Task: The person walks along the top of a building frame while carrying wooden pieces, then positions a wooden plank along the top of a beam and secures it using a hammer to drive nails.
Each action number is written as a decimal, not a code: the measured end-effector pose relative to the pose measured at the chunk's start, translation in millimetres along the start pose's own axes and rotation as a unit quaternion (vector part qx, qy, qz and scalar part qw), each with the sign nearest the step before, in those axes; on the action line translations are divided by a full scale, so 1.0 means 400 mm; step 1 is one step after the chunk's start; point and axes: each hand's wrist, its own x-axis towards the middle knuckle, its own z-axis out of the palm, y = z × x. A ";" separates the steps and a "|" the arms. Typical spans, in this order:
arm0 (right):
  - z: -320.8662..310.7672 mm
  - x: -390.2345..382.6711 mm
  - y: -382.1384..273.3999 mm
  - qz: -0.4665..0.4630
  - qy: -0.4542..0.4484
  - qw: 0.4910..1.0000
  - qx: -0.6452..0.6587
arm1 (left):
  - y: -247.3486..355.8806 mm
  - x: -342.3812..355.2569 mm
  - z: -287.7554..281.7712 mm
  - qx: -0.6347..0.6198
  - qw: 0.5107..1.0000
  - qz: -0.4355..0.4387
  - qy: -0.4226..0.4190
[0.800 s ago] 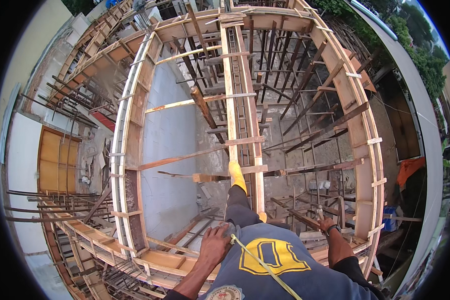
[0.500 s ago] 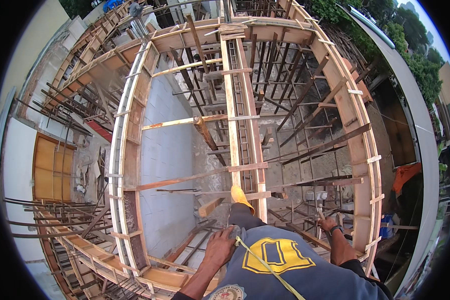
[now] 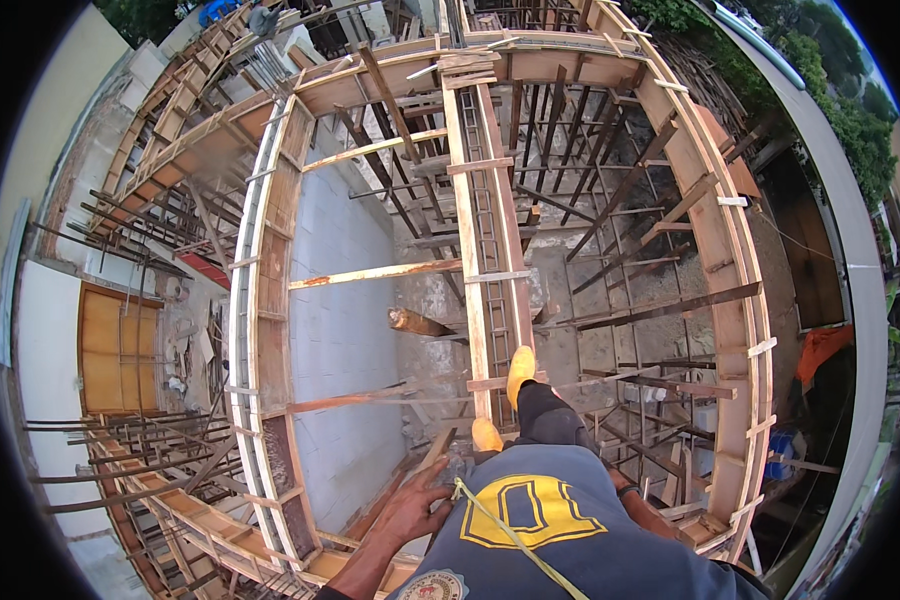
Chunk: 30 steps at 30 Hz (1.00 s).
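My left hand (image 3: pixel 417 508) is beside the front of my dark blue shirt (image 3: pixel 610 540), its fingers loosely apart and nothing visible in them. Of my right arm, the forearm (image 3: pixel 650 515) and a dark wristband (image 3: pixel 626 489) show; that hand is hidden behind my body. My yellow boots (image 3: pixel 520 374) are on the long wooden beam form (image 3: pixel 477 225), one ahead of the other. A steel bar cage (image 3: pixel 488 215) runs inside this form, between its two side boards. Short wooden cleats (image 3: pixel 480 165) cross its top.
Curved forms (image 3: pixel 255 250) stand left and right (image 3: pixel 745 290), joined at the far end. Between them are deep drops with many timber props (image 3: pixel 615 180). A pale block wall (image 3: pixel 345 330) is below on the left. A round post (image 3: pixel 418 322) sticks up beside the beam.
I have stepped forward, one boot now ahead on the beam's right side, the other boot showing behind. My right hand, visible before at the right, has drawn in behind my body.
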 end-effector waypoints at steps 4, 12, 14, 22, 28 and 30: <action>-0.206 0.163 -0.028 0.062 0.021 0.997 0.031 | -0.028 0.156 -0.027 -0.170 0.971 -0.004 0.170; -0.863 0.397 -0.204 0.181 0.141 0.966 0.119 | -0.012 0.406 -0.184 -0.448 0.778 -0.195 0.395; -1.018 0.437 -0.126 0.198 0.173 0.956 0.132 | -0.113 0.497 -0.190 -0.460 0.759 -0.265 0.377; -1.425 0.528 -0.317 0.179 0.240 0.898 0.322 | -0.436 0.827 -0.300 -0.246 0.874 -0.370 0.199; -1.567 0.634 -0.374 0.216 0.104 0.944 0.225 | -0.619 1.226 -0.540 -0.250 0.886 -0.341 0.189; -1.588 0.657 -0.452 0.240 0.084 0.943 0.217 | -0.614 1.333 -0.684 -0.226 0.893 -0.298 0.249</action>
